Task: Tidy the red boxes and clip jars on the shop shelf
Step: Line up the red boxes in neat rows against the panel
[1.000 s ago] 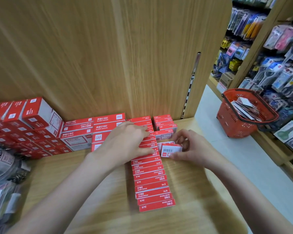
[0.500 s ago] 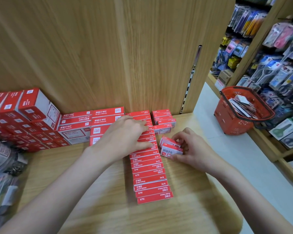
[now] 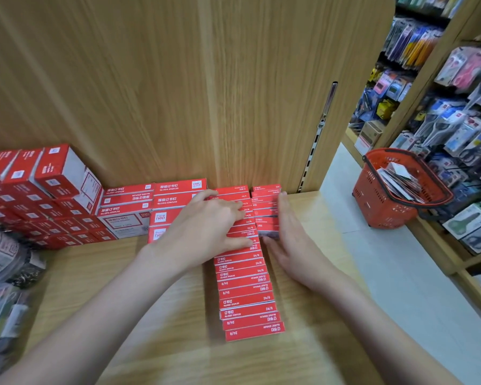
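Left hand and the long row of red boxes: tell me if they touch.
Touching. The head view shows the left hand lying flat on the long row of red boxes, fingers spread over its far end.

The shelf (image 3: 156,315) is showing matt wood grain; the red boxes (image 3: 247,301) are looking like smooth card; the basket (image 3: 383,201) is showing perforated plastic.
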A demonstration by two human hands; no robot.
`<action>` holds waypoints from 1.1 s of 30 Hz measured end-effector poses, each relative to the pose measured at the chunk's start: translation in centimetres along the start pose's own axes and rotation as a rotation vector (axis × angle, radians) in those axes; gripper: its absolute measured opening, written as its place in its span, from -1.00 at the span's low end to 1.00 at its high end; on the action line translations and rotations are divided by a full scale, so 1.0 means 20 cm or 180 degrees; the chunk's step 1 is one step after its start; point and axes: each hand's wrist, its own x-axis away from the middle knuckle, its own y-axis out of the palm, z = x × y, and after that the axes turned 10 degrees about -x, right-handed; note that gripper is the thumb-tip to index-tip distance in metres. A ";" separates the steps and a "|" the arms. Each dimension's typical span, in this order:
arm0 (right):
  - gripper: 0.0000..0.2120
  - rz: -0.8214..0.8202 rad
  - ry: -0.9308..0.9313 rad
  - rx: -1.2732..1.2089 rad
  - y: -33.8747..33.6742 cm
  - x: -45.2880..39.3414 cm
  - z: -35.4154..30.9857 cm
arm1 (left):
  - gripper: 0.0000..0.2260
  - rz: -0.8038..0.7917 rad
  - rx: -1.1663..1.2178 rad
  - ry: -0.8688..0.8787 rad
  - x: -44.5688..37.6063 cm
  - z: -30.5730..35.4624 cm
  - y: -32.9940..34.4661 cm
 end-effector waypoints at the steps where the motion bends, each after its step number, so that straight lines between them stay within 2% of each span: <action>1: -0.22 -0.0064 -0.0024 -0.0098 0.00 0.00 0.00 | -0.44 0.0013 -0.0019 0.0008 0.00 0.00 0.00; 4: -0.24 -0.0105 0.0139 -0.0931 -0.05 -0.01 -0.01 | -0.44 -0.0002 -0.0039 -0.0005 0.00 0.00 0.01; 6: -0.32 0.0229 0.0519 -0.1935 -0.08 -0.02 -0.06 | -0.43 -0.0029 -0.0045 0.0000 0.00 0.00 0.01; 8: -0.42 0.0560 0.0842 -0.2387 -0.08 -0.05 -0.08 | -0.43 -0.0016 -0.0030 0.0003 0.00 0.00 0.01; 15: -0.48 0.0633 0.0885 -0.2468 -0.06 -0.09 -0.10 | -0.43 0.0086 0.0069 0.0021 0.01 -0.02 0.03; 22: -0.54 0.0460 0.0629 -0.2510 -0.14 -0.07 -0.05 | -0.46 0.0226 -0.0010 0.0022 0.03 -0.01 0.03; 24: -0.56 0.0221 0.0452 -0.2144 -0.19 -0.04 -0.02 | -0.46 0.0437 -0.0139 -0.0047 0.04 -0.04 0.05; 26: -0.54 0.0134 0.0292 -0.1436 -0.20 -0.01 0.01 | -0.46 0.0383 -0.0252 -0.0088 0.05 -0.06 0.07; 28: -0.53 0.0411 0.0152 -0.0907 -0.18 0.01 0.02 | -0.50 0.0417 -0.0360 -0.0076 0.05 -0.06 0.08; 31: -0.58 0.0798 0.0042 -0.0793 -0.13 0.00 0.00 | -0.53 0.0236 -0.0323 -0.0109 0.05 -0.03 0.04; 33: -0.62 0.0899 0.0035 -0.0642 -0.11 -0.01 -0.01 | -0.50 0.0336 -0.0300 -0.0041 0.04 -0.04 0.07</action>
